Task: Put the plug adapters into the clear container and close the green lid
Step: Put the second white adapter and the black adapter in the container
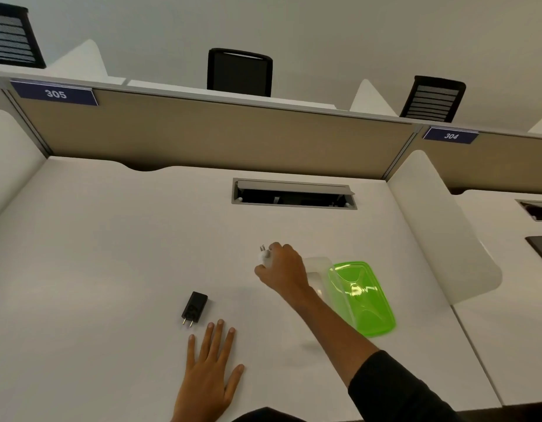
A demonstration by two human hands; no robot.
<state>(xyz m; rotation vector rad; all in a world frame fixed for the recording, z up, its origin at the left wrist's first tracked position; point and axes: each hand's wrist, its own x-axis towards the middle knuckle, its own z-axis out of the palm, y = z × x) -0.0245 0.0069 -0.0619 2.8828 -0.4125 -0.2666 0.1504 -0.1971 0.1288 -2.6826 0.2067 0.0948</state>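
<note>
My right hand (281, 268) is shut on a white plug adapter (266, 256), whose prongs point up and to the left, just above the desk. Right of that hand stands the clear container (317, 277), partly hidden by my wrist. The green lid (365, 296) leans against the container's right side, tilted. A black plug adapter (194, 308) lies flat on the desk with its prongs toward me. My left hand (209, 373) rests flat on the desk just below the black adapter, fingers spread, holding nothing.
The white desk (111, 254) has an open cable hatch (294, 194) at the back. A beige partition (202, 135) closes the far side, and a curved white divider (440, 223) stands on the right. Black chairs show beyond the partition.
</note>
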